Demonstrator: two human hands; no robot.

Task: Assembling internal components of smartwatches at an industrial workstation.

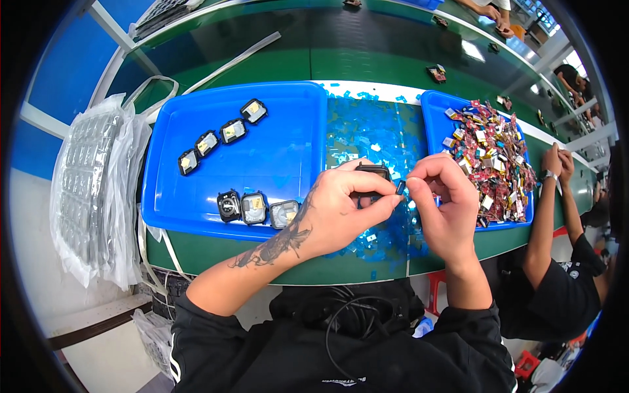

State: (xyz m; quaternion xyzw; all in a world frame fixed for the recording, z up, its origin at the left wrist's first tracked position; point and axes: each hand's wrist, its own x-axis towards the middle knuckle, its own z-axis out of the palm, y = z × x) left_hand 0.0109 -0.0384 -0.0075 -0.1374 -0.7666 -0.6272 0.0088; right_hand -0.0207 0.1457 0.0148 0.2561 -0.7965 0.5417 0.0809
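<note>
My left hand (334, 213) is closed round a black square watch case (375, 171), holding it above the strip of bench between two blue trays. A small dark blue piece (401, 187) shows at the left thumb tip, close to the right fingertips. Thumb and forefinger of my right hand (449, 209) are pinched together beside it; what they grip is too small to tell. Several more square watch cases (232, 131) lie in the left tray (262, 173), in an upper row and a lower row. The left forearm passes over the lower row's right end.
Bits of blue film (363, 128) litter the green bench (196, 252). The right tray (429, 108) is heaped with small red, white and yellow parts (488, 157). Plastic-wrapped trays (98, 190) stand at left. A co-worker's arms (547, 203) rest at the bench on the right.
</note>
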